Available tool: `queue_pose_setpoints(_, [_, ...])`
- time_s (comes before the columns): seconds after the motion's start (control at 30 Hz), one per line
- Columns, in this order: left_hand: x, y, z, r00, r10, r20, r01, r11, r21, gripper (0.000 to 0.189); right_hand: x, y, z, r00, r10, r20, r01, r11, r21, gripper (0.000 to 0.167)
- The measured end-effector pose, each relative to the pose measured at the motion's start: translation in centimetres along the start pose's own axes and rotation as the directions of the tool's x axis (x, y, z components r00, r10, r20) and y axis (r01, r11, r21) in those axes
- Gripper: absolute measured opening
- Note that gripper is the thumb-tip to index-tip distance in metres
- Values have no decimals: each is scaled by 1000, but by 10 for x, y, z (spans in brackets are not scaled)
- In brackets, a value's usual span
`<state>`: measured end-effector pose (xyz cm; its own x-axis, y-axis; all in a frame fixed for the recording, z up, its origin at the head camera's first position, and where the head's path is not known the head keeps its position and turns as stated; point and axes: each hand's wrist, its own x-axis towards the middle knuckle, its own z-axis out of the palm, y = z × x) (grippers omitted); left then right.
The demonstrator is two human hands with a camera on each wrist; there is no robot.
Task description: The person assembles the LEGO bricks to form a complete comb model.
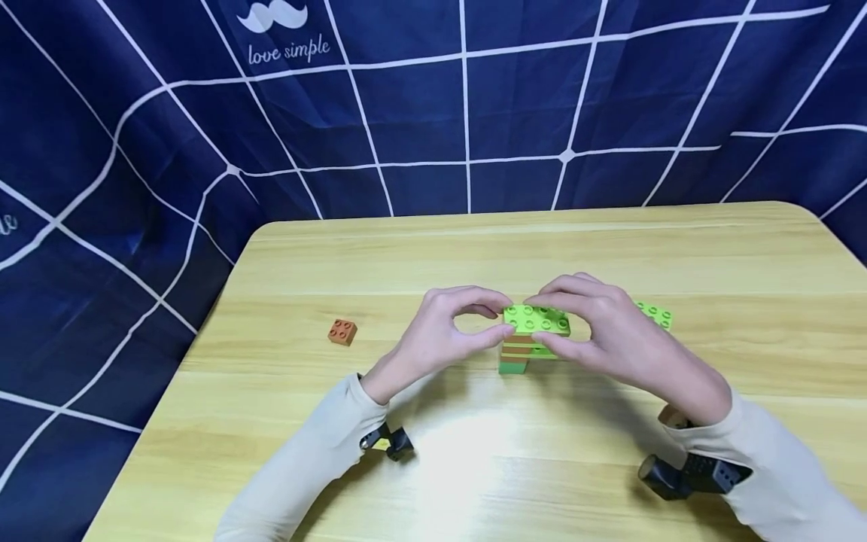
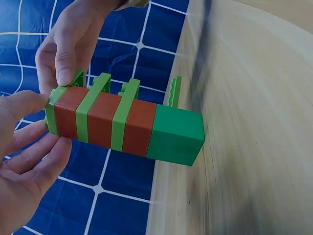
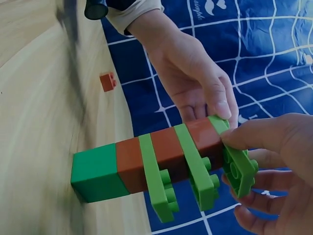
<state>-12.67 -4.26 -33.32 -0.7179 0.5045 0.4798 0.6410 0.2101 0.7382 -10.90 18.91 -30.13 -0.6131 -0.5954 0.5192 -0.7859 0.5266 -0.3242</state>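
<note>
A tower of toy building bricks stands on the table, with a dark green brick point(image 2: 178, 134) at its foot. Above that, brown bricks point(image 3: 164, 147) alternate with longer light green plates that jut out to the right. My left hand point(image 1: 447, 325) pinches the left end of the topmost light green plate point(image 1: 529, 324) between thumb and fingers. From the other side, my right hand point(image 1: 606, 320) holds the same plate, thumb at the near edge and fingers at the far edge. The plate lies over the uppermost brown brick, its right part overhanging.
A loose brown brick point(image 1: 342, 332) lies left on the wooden table point(image 1: 284, 421). Another light green studded plate point(image 1: 655, 315) is to the right, partly behind my right hand. Dark blue cloth point(image 1: 406, 113) with white lines hangs behind the table. Black cameras point(image 1: 667, 476) sit at both wrists.
</note>
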Motion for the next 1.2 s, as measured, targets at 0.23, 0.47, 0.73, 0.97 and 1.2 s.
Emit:
queue_pose_setpoints(0.23, [-3,-3,-9,1000,-21,-14,21,1000,10,33,0,0,-1,1000,14,-7,-14,1000,11,40])
queue_pose_setpoints(0.47, [-23,-18,-45,995,-38,-88,61,959,275,25,-1,1,-2,1000,24,-5,-24,1000,4,40])
queue_pose_setpoints(0.73, [-56,-33,-96,983,-168,-79,184,829,527,36,-1,1,0,1000,24,6,-24,1000,1,41])
queue_pose_setpoints(0.97, [-75,-37,-116,938,-334,-88,318,734,600,42,0,0,-1,999,30,10,-30,1000,1,40])
queue_pose_setpoints(1.2, [-80,-29,-118,876,-478,-69,406,651,641,54,-1,0,-4,999,37,13,-37,999,3,40])
